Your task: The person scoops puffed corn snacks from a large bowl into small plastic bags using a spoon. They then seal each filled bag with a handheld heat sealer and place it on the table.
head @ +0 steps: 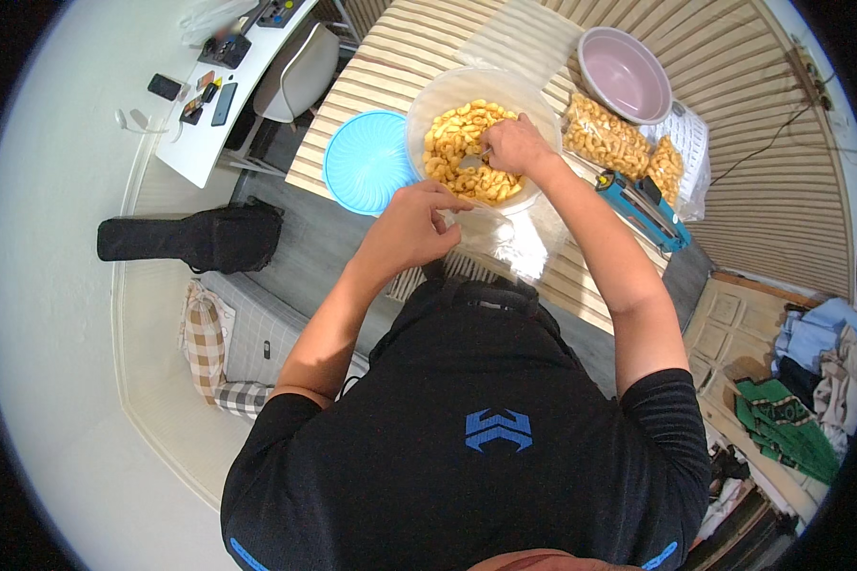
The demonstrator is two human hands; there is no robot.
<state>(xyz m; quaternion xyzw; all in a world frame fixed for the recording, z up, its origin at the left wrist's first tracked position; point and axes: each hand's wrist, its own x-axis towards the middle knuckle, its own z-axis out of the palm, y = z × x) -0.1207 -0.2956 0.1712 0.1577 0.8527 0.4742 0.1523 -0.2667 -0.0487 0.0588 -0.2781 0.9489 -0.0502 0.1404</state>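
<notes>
A large translucent plastic tub on the table holds curved yellow-orange puffed snacks. My right hand reaches into the tub, gripping the handle of a spoon or scoop; its greyish bowl lies among the snacks. My left hand is at the tub's near rim, fingertips at the edge of a clear plastic bag. Glare covers part of the clear plastic, so the exact grip is hard to make out. Touching the tub's left side is a round light-blue lid with a swirled pattern.
Right of the tub lie a filled snack bag, a smaller one and a teal impulse sealer. A pink basin stands behind them. Flat clear plastic lies beyond the tub on the striped table. A white chair stands left.
</notes>
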